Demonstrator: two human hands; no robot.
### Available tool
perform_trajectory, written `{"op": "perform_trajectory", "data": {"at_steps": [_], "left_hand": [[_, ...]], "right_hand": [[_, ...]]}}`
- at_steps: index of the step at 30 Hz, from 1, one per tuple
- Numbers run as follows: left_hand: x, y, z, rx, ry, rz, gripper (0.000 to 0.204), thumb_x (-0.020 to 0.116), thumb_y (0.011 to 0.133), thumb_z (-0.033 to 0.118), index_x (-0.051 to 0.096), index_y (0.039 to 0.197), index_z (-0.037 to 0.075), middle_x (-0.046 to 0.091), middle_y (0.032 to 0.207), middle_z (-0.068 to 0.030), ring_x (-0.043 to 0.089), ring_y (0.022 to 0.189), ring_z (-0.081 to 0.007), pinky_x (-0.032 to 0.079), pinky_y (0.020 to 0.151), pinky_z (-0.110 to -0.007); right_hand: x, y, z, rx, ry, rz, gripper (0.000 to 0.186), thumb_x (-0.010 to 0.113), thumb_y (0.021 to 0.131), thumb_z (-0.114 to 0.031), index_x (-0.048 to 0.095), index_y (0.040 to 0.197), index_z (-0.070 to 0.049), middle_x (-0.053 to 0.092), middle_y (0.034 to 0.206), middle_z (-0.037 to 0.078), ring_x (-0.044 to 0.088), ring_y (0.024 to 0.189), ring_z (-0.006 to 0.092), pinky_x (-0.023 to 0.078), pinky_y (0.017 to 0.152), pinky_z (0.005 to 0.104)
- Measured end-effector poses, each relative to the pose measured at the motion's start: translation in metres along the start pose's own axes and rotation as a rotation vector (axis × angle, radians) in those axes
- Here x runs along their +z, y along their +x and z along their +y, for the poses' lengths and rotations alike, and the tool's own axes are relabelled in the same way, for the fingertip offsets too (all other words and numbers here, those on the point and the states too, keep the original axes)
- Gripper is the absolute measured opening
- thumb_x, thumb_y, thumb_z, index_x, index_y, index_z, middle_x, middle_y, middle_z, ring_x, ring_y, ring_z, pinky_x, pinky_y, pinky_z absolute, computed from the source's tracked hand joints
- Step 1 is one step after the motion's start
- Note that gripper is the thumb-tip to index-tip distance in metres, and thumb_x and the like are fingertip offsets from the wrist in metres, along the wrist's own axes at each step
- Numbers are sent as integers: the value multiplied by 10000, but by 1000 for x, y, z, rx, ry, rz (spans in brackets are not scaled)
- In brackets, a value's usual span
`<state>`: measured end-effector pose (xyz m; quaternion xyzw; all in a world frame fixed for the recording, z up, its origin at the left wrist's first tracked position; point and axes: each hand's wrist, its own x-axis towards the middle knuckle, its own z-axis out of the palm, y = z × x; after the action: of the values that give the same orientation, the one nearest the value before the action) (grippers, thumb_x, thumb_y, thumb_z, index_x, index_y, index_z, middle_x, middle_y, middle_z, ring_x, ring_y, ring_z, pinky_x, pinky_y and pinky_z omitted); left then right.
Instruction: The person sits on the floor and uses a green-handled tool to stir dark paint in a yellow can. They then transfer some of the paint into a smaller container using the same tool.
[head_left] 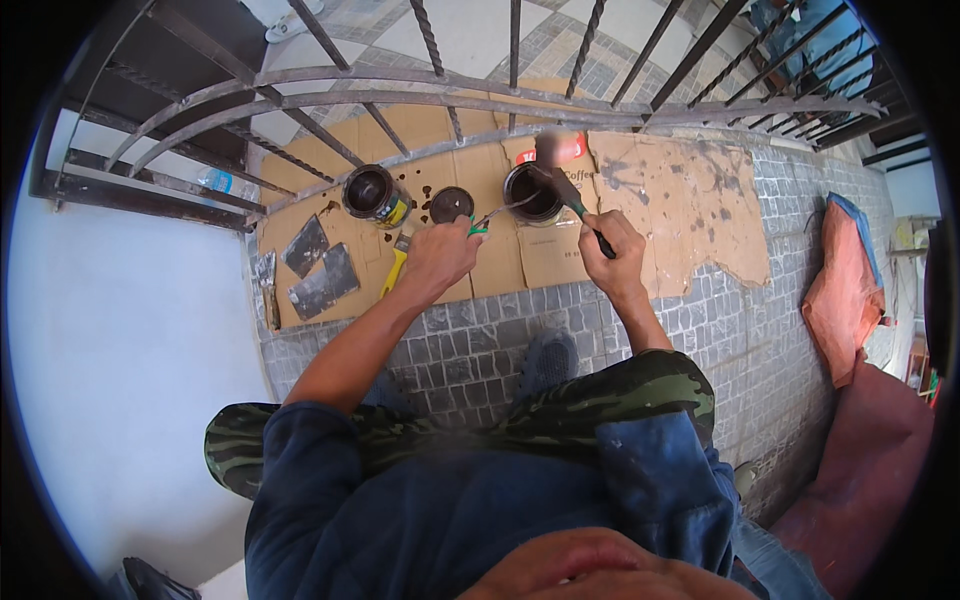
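Brush (568, 190) gripped in right hand (615, 247), curled closed

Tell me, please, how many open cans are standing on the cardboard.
2: the left can is beyond and left of the left hand; the right can is beyond and left of the right hand. No others show.

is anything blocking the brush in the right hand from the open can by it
Nothing visible blocks the brush; its head overlaps the far right edge of the can in this view. Only the thin tool in the left hand shares the opening, crossing it from the left.
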<state>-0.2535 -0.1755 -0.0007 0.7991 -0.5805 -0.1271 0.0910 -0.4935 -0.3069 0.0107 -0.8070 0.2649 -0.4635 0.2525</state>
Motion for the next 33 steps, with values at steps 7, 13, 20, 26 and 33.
{"op": "perform_trajectory", "data": {"at_steps": [7,13,20,26,33], "left_hand": [[-9,3,4,5,-48,12,461,595,964,465,631,894,11,678,726,-228,680,700,-431,506,645,-545],[-17,8,11,-10,-28,-80,461,595,967,461,653,934,5,685,737,-228,689,723,-425,519,664,-541],[-16,8,10,-25,-20,-73,470,593,964,474,658,948,9,693,740,-220,698,725,-421,525,666,-543],[-19,0,12,-1,0,-68,461,588,971,456,646,946,-1,695,752,-231,703,734,-419,529,655,-538],[-23,-4,9,-41,8,-67,403,585,988,401,632,990,1,707,772,-219,712,738,-411,544,663,-529]], "right_hand": [[-3,-6,9,85,9,-3,98,668,785,22,708,874,35,587,689,127,579,563,228,441,520,342],[-5,-19,9,167,38,21,102,668,794,8,719,872,49,599,677,119,586,580,203,451,552,323],[-39,-5,-5,185,147,116,102,676,796,22,717,881,59,677,755,116,634,668,180,484,626,293],[-28,-7,0,262,189,74,107,672,811,18,718,896,65,653,734,91,605,676,142,463,616,294],[-20,-6,14,790,452,196,174,650,934,-139,695,898,26,628,649,75,535,468,101,416,435,233]]}}
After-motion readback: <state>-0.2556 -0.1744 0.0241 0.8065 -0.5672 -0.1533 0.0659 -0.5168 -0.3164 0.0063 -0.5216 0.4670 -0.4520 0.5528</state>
